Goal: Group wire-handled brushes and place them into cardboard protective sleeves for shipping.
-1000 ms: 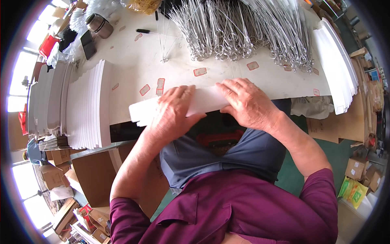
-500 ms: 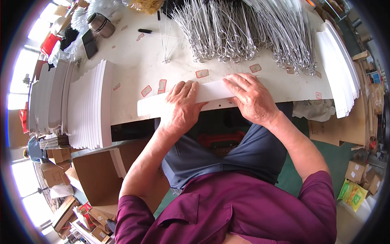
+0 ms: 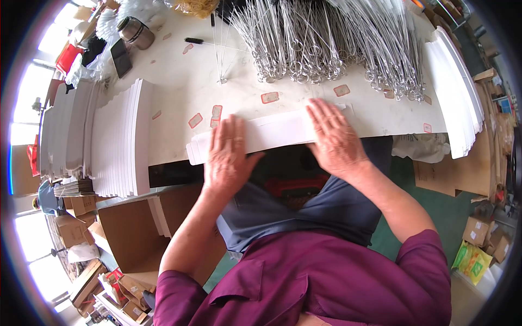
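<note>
A long, narrow white folded card box lies at the front edge of the worktable, partly overhanging it. My left hand rests on its left part, fingers stretched out and thumb apart. Over its right end my right hand lies nearly flat, fingers extended and slightly spread. Each palm covers some of the card. Beyond the hands is a big heap of thin wire brushes with looped ends towards me. A few loose wire brushes lie left of the heap; one black bristle head shows.
Stacks of white flat cartons stand at the table's left, more white cartons at its right. A steel flask and a dark phone are at the far left. Below left sits an open cardboard box.
My fingers have straightened out from their curled grip and now lie flatter on the white card. The card looks spread wider, and its left end sits slightly nearer to me.
</note>
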`<action>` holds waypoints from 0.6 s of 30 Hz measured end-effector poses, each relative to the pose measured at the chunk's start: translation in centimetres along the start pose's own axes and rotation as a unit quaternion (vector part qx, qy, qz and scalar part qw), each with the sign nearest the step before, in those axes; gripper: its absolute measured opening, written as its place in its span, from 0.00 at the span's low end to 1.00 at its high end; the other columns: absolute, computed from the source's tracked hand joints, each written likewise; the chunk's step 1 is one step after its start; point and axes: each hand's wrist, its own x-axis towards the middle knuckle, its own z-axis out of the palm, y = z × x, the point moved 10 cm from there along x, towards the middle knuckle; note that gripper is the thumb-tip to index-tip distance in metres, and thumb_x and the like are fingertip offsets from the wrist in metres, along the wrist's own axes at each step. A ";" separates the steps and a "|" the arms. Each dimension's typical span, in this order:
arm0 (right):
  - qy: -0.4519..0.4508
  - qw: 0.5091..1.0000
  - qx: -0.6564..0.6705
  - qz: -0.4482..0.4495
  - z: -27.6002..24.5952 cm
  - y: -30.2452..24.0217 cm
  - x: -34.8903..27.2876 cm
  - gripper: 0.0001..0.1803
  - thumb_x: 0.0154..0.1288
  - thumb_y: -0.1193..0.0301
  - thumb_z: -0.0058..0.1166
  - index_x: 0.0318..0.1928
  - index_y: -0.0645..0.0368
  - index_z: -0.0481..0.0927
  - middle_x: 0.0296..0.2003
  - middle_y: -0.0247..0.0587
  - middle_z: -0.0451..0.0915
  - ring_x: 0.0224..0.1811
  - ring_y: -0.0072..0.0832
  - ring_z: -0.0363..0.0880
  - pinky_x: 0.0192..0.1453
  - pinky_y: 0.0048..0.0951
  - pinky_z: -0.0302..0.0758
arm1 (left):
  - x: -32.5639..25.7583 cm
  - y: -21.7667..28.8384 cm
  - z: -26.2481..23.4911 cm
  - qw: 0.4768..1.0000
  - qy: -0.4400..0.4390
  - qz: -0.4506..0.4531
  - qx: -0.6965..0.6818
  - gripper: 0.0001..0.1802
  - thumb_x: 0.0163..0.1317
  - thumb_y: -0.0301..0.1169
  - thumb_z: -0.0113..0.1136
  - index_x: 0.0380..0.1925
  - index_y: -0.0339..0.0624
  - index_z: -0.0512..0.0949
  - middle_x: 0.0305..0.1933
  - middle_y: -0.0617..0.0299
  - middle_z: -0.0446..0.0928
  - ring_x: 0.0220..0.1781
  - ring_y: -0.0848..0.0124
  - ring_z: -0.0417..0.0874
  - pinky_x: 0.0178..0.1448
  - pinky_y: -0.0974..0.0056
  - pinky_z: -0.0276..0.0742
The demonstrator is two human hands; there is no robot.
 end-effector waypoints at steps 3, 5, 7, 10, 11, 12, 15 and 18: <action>-0.016 0.998 -0.037 0.038 -0.8 2.9 -1.8 0.42 0.65 0.58 0.58 0.72 0.72 0.61 0.73 0.56 0.60 0.78 0.44 0.56 0.83 0.43 0.49 | -1.1 -2.4 -1.2 1.000 0.017 -0.006 0.014 0.47 0.59 0.39 0.69 0.71 0.27 0.58 0.75 0.36 0.60 0.75 0.40 0.63 0.78 0.40 0.55; -0.019 0.998 -0.028 0.044 -0.8 3.4 -2.2 0.47 0.63 0.51 0.60 0.72 0.71 0.60 0.75 0.54 0.58 0.79 0.42 0.53 0.83 0.43 0.47 | -1.6 -2.8 -1.2 0.999 0.027 -0.006 0.018 0.47 0.57 0.38 0.70 0.70 0.27 0.58 0.74 0.37 0.61 0.73 0.40 0.64 0.76 0.40 0.57; -0.004 0.999 -0.013 0.045 -1.3 3.2 -2.2 0.47 0.62 0.52 0.62 0.72 0.70 0.62 0.74 0.53 0.60 0.78 0.42 0.55 0.83 0.43 0.49 | -1.8 -3.0 -1.6 0.999 0.040 -0.003 0.014 0.44 0.55 0.33 0.70 0.68 0.26 0.60 0.71 0.35 0.64 0.70 0.37 0.67 0.73 0.40 0.61; 0.038 0.998 0.036 0.029 -2.2 3.5 -2.5 0.43 0.60 0.57 0.65 0.69 0.69 0.66 0.70 0.51 0.66 0.75 0.42 0.61 0.81 0.43 0.55 | -2.7 -2.6 -2.4 0.998 0.058 0.016 0.015 0.40 0.55 0.30 0.68 0.66 0.26 0.64 0.68 0.34 0.67 0.68 0.37 0.69 0.72 0.39 0.63; 0.067 0.995 0.067 0.011 -2.8 3.3 -2.9 0.39 0.58 0.63 0.67 0.67 0.68 0.70 0.67 0.49 0.70 0.72 0.41 0.66 0.79 0.43 0.58 | -3.0 -1.7 -3.2 0.997 0.066 0.040 0.016 0.34 0.54 0.28 0.66 0.61 0.26 0.69 0.63 0.34 0.72 0.64 0.37 0.73 0.69 0.39 0.66; 0.067 0.995 0.068 0.011 -2.9 3.4 -3.2 0.39 0.58 0.63 0.67 0.67 0.68 0.70 0.67 0.49 0.70 0.72 0.41 0.66 0.79 0.43 0.58 | -3.2 -1.0 -4.0 0.997 0.066 0.041 0.016 0.34 0.54 0.28 0.66 0.61 0.26 0.69 0.63 0.34 0.72 0.64 0.37 0.73 0.69 0.39 0.66; 0.104 0.989 0.088 -0.060 -4.7 1.5 -3.2 0.27 0.51 0.75 0.63 0.55 0.67 0.80 0.55 0.45 0.80 0.62 0.40 0.76 0.73 0.44 0.68 | -2.4 2.1 -5.5 0.996 -0.017 0.052 -0.073 0.28 0.52 0.31 0.68 0.52 0.28 0.75 0.52 0.41 0.80 0.55 0.44 0.80 0.61 0.47 0.76; 0.099 0.981 0.123 -0.116 -4.9 -1.4 -2.5 0.21 0.55 0.75 0.60 0.51 0.66 0.82 0.54 0.45 0.81 0.61 0.40 0.77 0.73 0.45 0.68 | -1.0 4.7 -5.5 0.972 -0.105 0.025 -0.209 0.28 0.54 0.35 0.71 0.54 0.33 0.76 0.49 0.44 0.81 0.52 0.48 0.83 0.58 0.51 0.78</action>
